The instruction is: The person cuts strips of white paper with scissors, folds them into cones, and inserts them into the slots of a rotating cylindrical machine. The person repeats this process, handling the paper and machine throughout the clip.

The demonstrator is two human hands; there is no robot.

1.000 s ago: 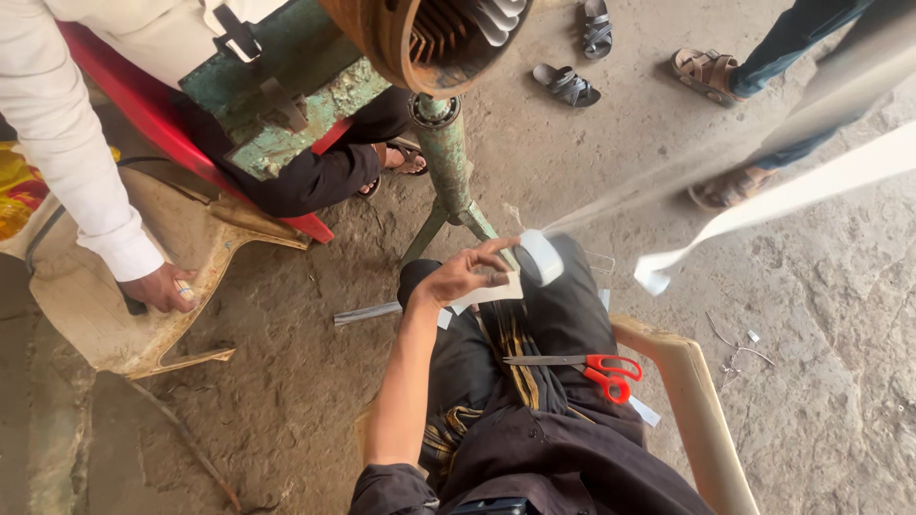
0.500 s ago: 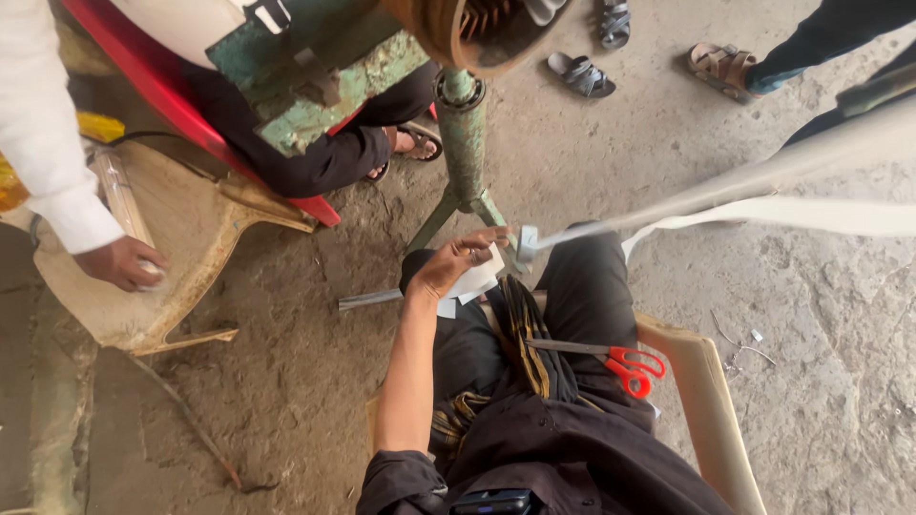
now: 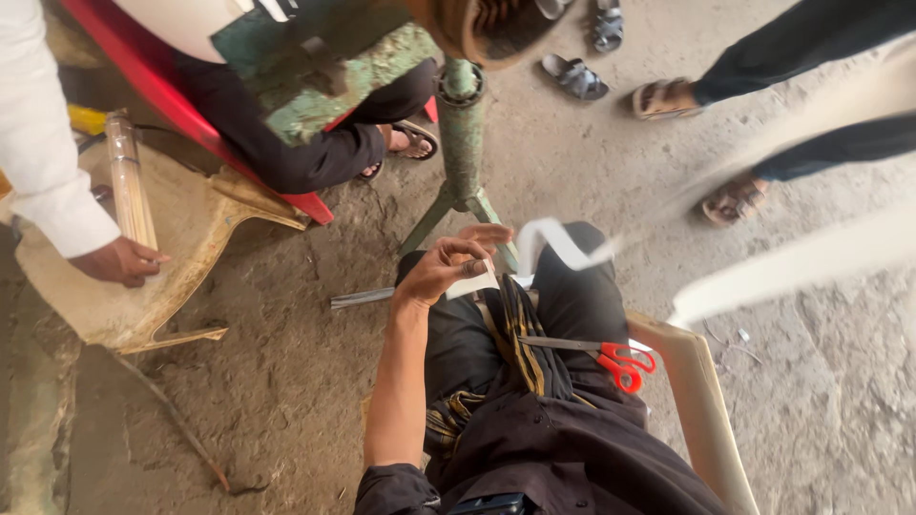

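The left hand [image 3: 448, 269] sits just above frame centre, its grip pinched together on the near end of a white strip [image 3: 563, 246]. The strip is flat, thin and ribbon-like, off-white and matte; from the fingers it loops up, then its long axis runs away toward 2 o'clock, blurring to a pale band near the frame edge. A second blurred length lies below it toward 3 o'clock. The right hand is out of view. Red-handled scissors [image 3: 601, 355] with steel blades rest on the dark-trousered lap at 4 o'clock, blades pointing to 9 o'clock. A rusty green metal stand [image 3: 461, 133] rises at 12 o'clock from the rough dirt floor [image 3: 286, 381]. Another person's hand [image 3: 122, 259] rests at 9 o'clock.
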